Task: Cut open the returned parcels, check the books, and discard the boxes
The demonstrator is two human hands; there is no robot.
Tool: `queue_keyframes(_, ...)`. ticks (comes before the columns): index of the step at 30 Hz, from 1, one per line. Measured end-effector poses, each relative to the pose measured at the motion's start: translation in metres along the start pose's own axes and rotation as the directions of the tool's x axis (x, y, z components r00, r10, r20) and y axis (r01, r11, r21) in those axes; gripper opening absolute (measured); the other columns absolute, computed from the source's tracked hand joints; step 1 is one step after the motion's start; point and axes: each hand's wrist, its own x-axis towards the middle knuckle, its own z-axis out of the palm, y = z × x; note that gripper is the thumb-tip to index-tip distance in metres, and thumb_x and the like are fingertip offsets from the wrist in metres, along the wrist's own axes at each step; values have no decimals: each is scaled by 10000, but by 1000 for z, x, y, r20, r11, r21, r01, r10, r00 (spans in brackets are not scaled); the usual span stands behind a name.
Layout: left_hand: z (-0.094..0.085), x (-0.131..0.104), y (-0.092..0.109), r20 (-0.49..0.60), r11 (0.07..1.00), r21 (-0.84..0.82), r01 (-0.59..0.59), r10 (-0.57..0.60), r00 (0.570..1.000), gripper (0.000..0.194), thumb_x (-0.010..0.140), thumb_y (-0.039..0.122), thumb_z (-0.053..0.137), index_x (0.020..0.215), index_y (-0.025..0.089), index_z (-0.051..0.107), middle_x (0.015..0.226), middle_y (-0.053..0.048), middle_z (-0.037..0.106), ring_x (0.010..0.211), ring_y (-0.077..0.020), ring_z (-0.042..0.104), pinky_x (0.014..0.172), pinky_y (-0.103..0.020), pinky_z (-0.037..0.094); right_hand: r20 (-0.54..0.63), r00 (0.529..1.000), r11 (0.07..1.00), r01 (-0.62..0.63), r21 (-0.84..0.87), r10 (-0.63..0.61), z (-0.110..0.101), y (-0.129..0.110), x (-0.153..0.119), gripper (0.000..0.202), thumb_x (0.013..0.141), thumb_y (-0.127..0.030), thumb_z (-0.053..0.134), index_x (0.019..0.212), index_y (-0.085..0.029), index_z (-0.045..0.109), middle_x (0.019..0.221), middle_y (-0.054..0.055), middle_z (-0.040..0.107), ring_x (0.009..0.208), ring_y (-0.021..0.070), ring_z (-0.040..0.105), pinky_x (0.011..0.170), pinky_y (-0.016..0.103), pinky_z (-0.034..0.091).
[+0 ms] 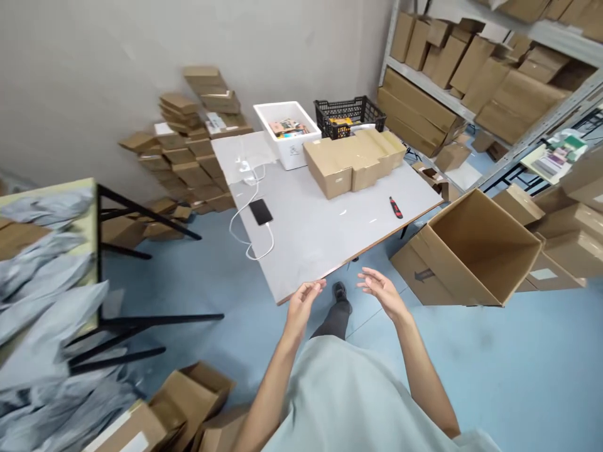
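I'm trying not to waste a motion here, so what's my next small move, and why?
Probably reach your right hand forward to the red-and-black tool. Both hands look empty, and the tool lies on the table near its right-hand edge, closer to your right hand than your left hand, with nothing on top of it.

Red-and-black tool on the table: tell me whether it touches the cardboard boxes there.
Apart. The head view shows a strip of bare tabletop between the red-and-black tool and the cardboard boxes.
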Motion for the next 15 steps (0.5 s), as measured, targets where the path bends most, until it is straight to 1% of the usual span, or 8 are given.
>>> queue_keyframes(2,12,37,6,-11,1000,-11,24,-24,1000,695,733,896,873,860,237,696,1307,-189,846,1369,-408,754,1260,-585,546,-50,999,1000,1,-12,-2,-17,-19,33,683,805,-712,974,1353,-326,838,1455,122,818,1242,344,820,1143,534,613)
queue_keyframes(5,33,93,20,-19,994,-48,95,-96,995,744,629,927,910,803,237,693,1250,-194,851,1360,-435,749,1283,-608,522,-125,992,1000,1,-16,-3,-41,-58,81,696,800,-725,970,1343,-309,841,1442,129,823,1220,334,826,1124,518,625)
queue_keyframes(6,41,113,26,-6,992,-54,117,-117,993,749,610,928,920,790,236,695,1248,-195,850,1365,-440,744,1294,-610,511,-146,989,1000,12,-15,-14,-49,-72,96,693,809,-723,964,1349,-306,839,1445,129,821,1216,328,827,1117,510,627)
queue_keyframes(8,61,152,42,56,989,-38,142,-139,989,740,616,922,923,776,232,706,1249,-195,848,1378,-438,732,1306,-603,495,-192,980,998,57,-20,-59,-63,-100,125,686,837,-710,952,1378,-306,829,1469,129,809,1230,319,821,1115,497,627)
queue_keyframes(11,100,209,72,179,992,31,120,-124,976,705,677,901,900,742,231,692,1217,-183,847,1371,-426,725,1296,-584,494,-284,952,993,116,-21,-117,-83,-134,162,707,834,-714,958,1396,-308,820,1503,134,793,1317,341,792,1160,523,610)
queue_keyframes(13,130,246,95,256,994,91,69,-90,962,671,735,865,879,698,234,652,1192,-174,846,1341,-412,730,1277,-558,499,-340,932,991,130,-14,-127,-97,-148,185,719,811,-725,972,1380,-311,823,1515,134,792,1412,368,748,1222,563,578)
queue_keyframes(15,161,281,115,324,990,140,4,-50,945,644,805,818,846,663,240,601,1167,-164,847,1290,-386,739,1232,-516,517,-370,920,991,135,-16,-132,-113,-156,209,714,805,-728,977,1368,-316,826,1530,132,788,1493,381,697,1287,595,531)
